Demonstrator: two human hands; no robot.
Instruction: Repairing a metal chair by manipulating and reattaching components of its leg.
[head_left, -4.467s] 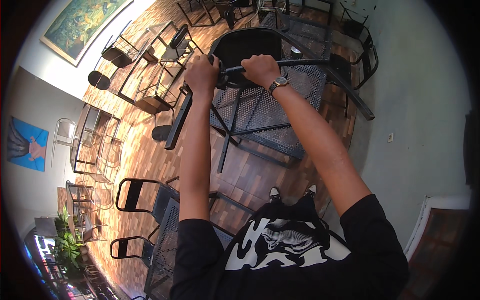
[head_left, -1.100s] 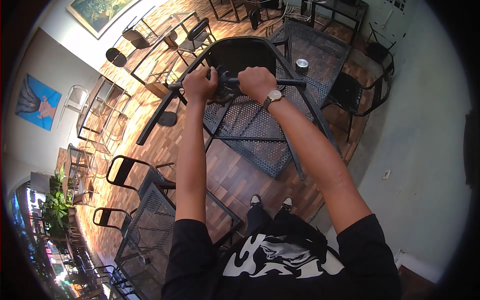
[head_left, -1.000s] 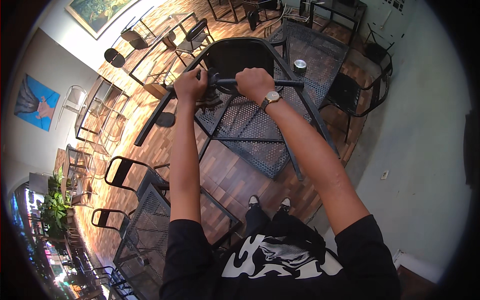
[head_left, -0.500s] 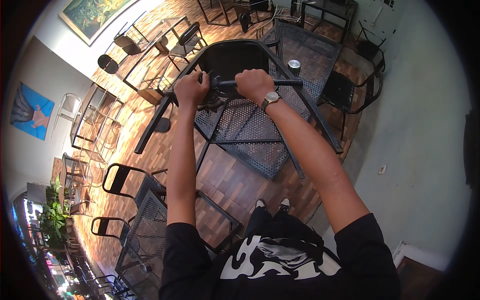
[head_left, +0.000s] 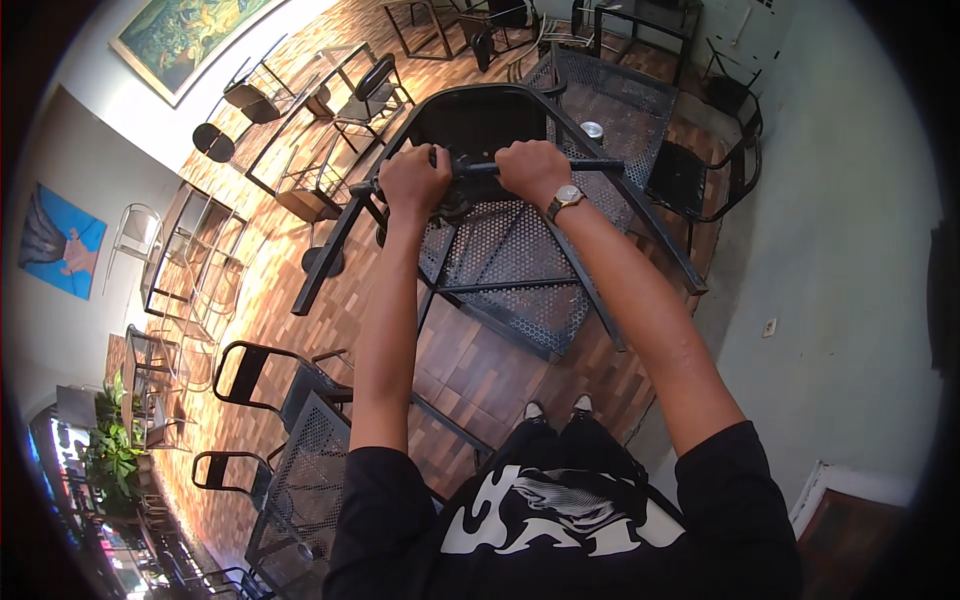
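- In the head view, the left hand [head_left: 413,182] was clenched around a black crossbar [head_left: 590,165], knuckles upward.
- The right hand [head_left: 532,170], a watch [head_left: 568,195] on its wrist, gripped the same bar farther right; the gap between the hands probably steadied it against tipping.
- The bar spanned the angled legs of a black metal frame [head_left: 325,265], apparently an upturned chair, in front of the person; its dark panel [head_left: 480,118] lay beyond the hands, likely leaving the bar within easy reach.
- Behind the frame stood a perforated table [head_left: 640,100]; whether they touched was unclear.
- A small round container [head_left: 592,131] stood on that tabletop, apart from the right hand.
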